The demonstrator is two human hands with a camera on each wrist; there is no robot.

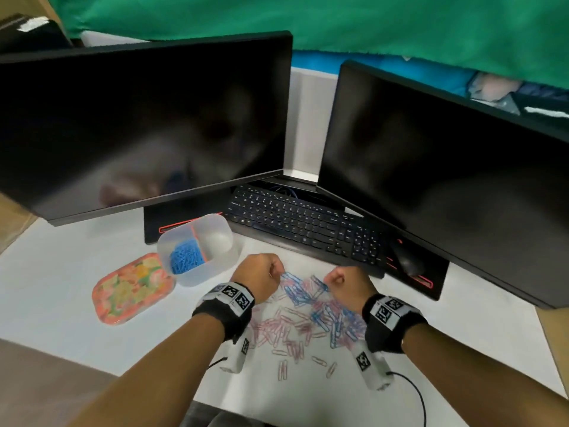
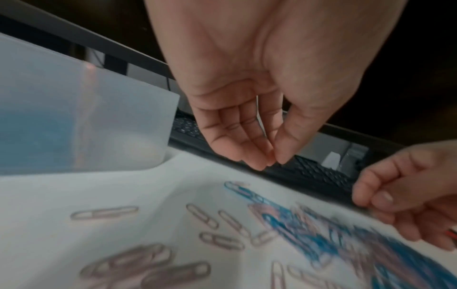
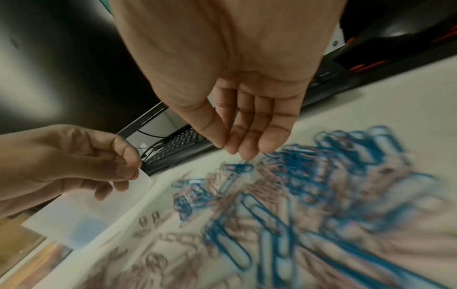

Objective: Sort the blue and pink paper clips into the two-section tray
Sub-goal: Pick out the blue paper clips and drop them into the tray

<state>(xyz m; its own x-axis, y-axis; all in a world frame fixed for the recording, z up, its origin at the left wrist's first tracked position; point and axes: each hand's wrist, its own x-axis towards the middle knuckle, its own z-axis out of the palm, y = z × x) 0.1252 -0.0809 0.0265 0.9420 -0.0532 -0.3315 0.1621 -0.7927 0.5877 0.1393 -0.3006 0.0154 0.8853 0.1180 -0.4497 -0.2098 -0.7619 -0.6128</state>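
Note:
A mixed pile of blue and pink paper clips (image 1: 311, 306) lies on the white desk, and pink ones are scattered toward me. The translucent two-section tray (image 1: 197, 277) stands to the left. Its left section holds blue clips (image 1: 184, 257) and its right section looks empty. My left hand (image 1: 277, 271) hovers at the pile's far left edge. Its thumb and fingertips (image 2: 259, 166) are together with nothing between them, just above a blue clip (image 2: 232, 185). My right hand (image 1: 331, 282) is over the pile's far side. Its pinched fingertips (image 3: 245, 156) are at a blue clip (image 3: 237, 168), and the blur hides any hold.
A floral lid (image 1: 132, 288) lies left of the tray. Behind the pile runs a black keyboard (image 1: 308, 223) with a mouse (image 1: 406, 260) at its right end. Two dark monitors (image 1: 138, 124) (image 1: 446, 164) stand behind. Cables trail from both wrist cameras.

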